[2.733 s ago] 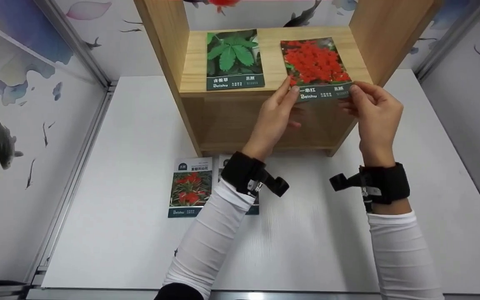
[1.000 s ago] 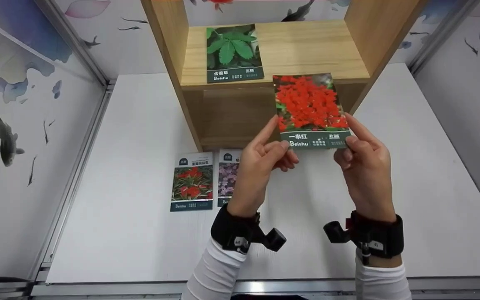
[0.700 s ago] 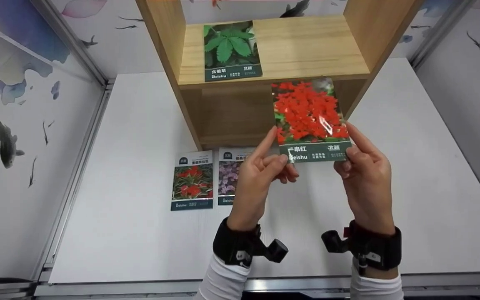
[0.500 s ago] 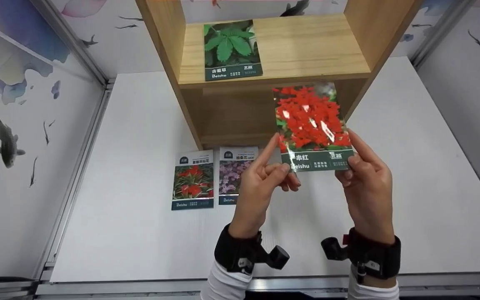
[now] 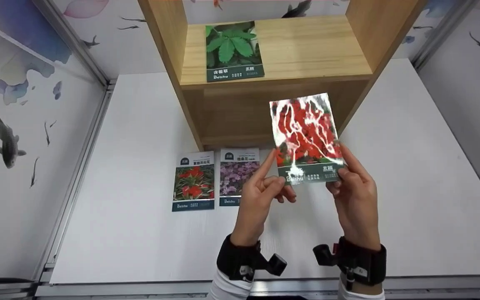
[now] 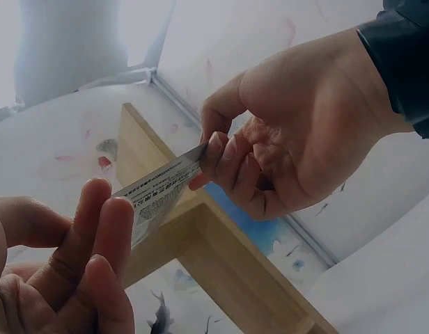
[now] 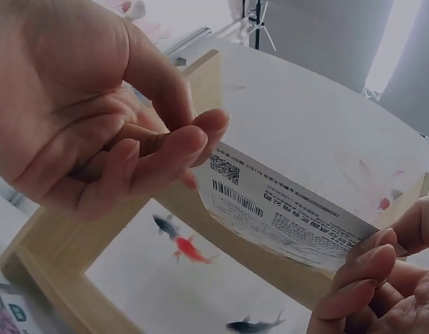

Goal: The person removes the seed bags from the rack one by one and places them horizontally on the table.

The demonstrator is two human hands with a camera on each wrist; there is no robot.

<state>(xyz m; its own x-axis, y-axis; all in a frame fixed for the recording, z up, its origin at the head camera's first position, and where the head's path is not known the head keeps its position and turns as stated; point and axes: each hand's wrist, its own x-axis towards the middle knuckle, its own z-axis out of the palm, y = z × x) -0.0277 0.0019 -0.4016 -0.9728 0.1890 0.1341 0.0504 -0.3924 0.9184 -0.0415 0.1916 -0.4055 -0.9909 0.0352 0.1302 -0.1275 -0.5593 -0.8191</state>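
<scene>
A glossy seed packet (image 5: 306, 137) with a red-flower picture is held up in front of the wooden shelf, its face broken by white glare. My left hand (image 5: 258, 193) pinches its lower left edge and my right hand (image 5: 354, 196) pinches the lower right. Printed text and a barcode show on the packet's pale back (image 7: 270, 209) in the right wrist view. On the shelf board lies a green-leaf packet (image 5: 233, 52). Two more packets lie on the table, one with red flowers (image 5: 193, 181) and one with purple flowers (image 5: 238, 177), the latter partly covered by my left hand.
The wooden shelf unit (image 5: 306, 50) stands at the back of the white table (image 5: 131, 200), with a lower compartment (image 5: 231, 114) under the board. Fish-printed panels (image 5: 11, 137) enclose the sides. A metal rail (image 5: 140, 289) runs along the front edge.
Both hands have drawn the red-flower packet off the shelf board, toward me and down the view. It has tilted so that its face now catches the light. The other packets stay put.
</scene>
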